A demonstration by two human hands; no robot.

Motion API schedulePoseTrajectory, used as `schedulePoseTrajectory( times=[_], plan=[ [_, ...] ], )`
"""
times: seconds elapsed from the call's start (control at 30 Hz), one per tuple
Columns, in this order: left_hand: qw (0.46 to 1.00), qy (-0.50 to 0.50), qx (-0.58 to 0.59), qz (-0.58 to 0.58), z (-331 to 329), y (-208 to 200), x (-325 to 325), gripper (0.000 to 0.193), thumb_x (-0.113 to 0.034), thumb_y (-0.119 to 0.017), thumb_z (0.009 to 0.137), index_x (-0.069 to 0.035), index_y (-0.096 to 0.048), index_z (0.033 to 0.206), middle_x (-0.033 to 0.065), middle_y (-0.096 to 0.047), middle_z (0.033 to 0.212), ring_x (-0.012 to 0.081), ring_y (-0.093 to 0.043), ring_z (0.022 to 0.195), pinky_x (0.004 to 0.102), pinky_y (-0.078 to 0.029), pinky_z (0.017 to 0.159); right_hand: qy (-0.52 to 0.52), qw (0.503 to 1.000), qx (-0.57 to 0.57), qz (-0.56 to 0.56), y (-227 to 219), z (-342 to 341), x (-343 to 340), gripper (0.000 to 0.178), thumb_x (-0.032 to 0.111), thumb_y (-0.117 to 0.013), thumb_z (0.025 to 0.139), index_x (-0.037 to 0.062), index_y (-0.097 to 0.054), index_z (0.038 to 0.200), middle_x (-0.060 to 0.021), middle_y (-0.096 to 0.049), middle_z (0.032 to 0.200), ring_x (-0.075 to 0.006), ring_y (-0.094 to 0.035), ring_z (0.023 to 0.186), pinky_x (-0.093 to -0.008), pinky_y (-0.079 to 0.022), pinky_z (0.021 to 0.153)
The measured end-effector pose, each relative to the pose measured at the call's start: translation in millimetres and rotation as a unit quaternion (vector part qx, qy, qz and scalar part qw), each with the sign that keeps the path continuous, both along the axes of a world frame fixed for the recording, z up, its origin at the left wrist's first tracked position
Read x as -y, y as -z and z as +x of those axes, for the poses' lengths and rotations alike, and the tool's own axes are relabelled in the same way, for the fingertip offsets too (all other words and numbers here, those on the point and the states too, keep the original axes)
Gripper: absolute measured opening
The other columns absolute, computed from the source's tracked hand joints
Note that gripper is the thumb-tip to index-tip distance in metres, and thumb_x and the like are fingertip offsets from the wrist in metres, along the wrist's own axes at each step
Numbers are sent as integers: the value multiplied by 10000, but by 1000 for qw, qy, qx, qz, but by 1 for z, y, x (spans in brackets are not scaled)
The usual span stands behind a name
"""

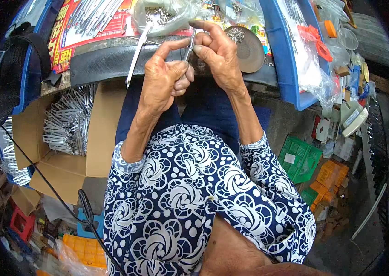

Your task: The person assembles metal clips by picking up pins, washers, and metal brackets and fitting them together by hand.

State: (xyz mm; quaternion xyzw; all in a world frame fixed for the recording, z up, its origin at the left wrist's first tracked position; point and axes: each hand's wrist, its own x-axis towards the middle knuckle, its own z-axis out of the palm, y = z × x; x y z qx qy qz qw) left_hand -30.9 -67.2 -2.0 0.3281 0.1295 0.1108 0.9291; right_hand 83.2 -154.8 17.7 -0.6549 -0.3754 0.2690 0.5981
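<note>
A slim metal strip (190, 49) stands between my two hands, above the edge of the work table. My left hand (164, 76) pinches its lower part between thumb and curled fingers. On its upper part close the thumb and fingers of my right hand (222, 55). A longer pale metal strip (135, 59) juts over the table edge just left of my left hand. Behind my hands lies a clear plastic bag (171, 25) with small metal pieces. A round brown dish (251, 53) holding tiny metal parts (236, 34) sits right of my right hand.
Several metal strips (94, 16) lie on printed red sheets at the back left. Blue trays (291, 69) flank the table. At my left, a cardboard box (100, 133) holds many metal strips (70, 122). Green (299, 158) and orange crates (332, 177) stand on the right.
</note>
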Motion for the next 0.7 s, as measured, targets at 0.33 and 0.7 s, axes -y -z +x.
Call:
schedulePoseTrajectory(
  times=[0.33,0.7],
  plan=[
    [986,-64,-56,140,3,-4,14,339,38,-426,794,-42,-434,1123,31,-504,571,8,-352,412,148,-259,349,28,996,77,-34,-2,-6,0,415,-25,-457,742,-21,-411,1155,26,-388,667,-31,-357,579,-164,-301,495],
    [931,-153,-107,313,8,2,22,324,58,-433,772,-9,-375,1083,53,-541,560,80,-494,496,221,-413,482,92,982,155,-51,-2,-16,-6,458,-26,-498,695,-42,-417,1145,-2,-409,628,-60,-399,553,-198,-353,489]
  ],
)
